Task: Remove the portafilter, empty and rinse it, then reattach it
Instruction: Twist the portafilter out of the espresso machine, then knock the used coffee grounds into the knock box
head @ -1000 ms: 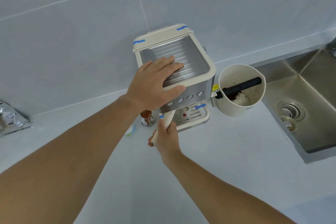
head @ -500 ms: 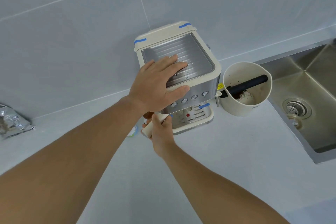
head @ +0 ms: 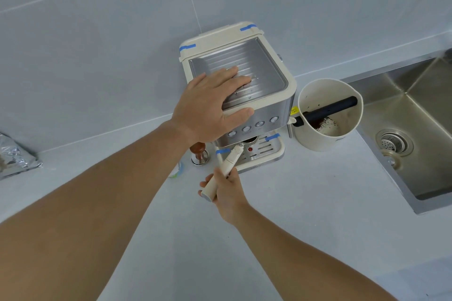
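A cream and steel espresso machine [head: 269, 76] stands against the tiled wall. My left hand [head: 210, 107] lies flat on its ribbed top tray, thumb over the front edge. My right hand [head: 226, 190] grips the cream handle of the portafilter [head: 230, 161], which slants up toward the brew head. The portafilter's basket end [head: 250, 140] shows dark under the button row, above the drip tray [head: 266, 150].
A cream knock box [head: 327, 139] with a black bar and coffee grounds stands right of the machine. A steel sink [head: 415, 129] with a drain lies at the far right. A wooden-handled tamper [head: 199, 154] stands left of the machine. A foil bag [head: 14, 156] lies far left.
My right hand has drawn the portafilter handle out toward me and a little to the right, so more of the handle shows. My left hand stays flat on the machine top.
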A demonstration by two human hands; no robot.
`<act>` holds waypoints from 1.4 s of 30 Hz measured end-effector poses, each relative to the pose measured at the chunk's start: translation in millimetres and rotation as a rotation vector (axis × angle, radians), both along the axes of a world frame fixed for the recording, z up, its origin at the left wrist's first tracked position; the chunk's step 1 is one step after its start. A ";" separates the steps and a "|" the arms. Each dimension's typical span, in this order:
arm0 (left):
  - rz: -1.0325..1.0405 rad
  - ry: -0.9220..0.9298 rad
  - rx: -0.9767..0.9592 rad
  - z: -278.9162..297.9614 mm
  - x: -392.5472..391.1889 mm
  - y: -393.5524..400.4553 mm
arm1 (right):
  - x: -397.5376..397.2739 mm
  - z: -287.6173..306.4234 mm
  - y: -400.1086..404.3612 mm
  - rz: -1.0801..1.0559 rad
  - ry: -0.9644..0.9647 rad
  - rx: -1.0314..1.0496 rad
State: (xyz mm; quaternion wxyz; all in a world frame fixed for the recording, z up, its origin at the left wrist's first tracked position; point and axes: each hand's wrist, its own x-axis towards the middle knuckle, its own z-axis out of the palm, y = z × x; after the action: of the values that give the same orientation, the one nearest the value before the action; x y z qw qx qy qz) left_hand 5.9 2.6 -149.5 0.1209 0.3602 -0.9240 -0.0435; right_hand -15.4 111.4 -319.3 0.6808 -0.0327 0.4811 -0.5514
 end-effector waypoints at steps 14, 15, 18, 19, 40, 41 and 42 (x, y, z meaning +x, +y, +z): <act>-0.007 -0.049 0.017 3.4 -0.8 -1.2 | -73.8 -2.2 76.0 0.140 0.040 0.021; -0.008 -0.064 0.027 4.1 -0.1 -1.8 | -78.6 -0.6 78.5 0.150 0.042 0.021; 0.002 -0.091 0.048 5.8 -2.1 2.6 | -95.6 6.0 87.5 0.191 0.057 0.016; 0.017 -0.078 0.053 6.4 -4.4 4.4 | -101.0 7.9 90.4 0.206 0.062 0.011; 0.166 -0.057 0.032 14.8 -92.2 18.5 | -239.1 50.7 136.3 0.339 0.103 -0.138; 0.172 -0.044 0.026 13.5 -92.8 18.6 | -245.7 51.3 135.5 0.331 0.107 -0.144; 0.175 -0.031 0.021 12.5 -92.8 18.9 | -251.2 52.0 134.4 0.323 0.113 -0.149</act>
State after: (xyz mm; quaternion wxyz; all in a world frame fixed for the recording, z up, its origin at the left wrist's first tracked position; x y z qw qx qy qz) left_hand -86.9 21.6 -137.0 0.1064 0.4413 -0.8903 -0.0369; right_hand -266.7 245.8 -267.3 0.7282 -0.1910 0.4646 -0.4662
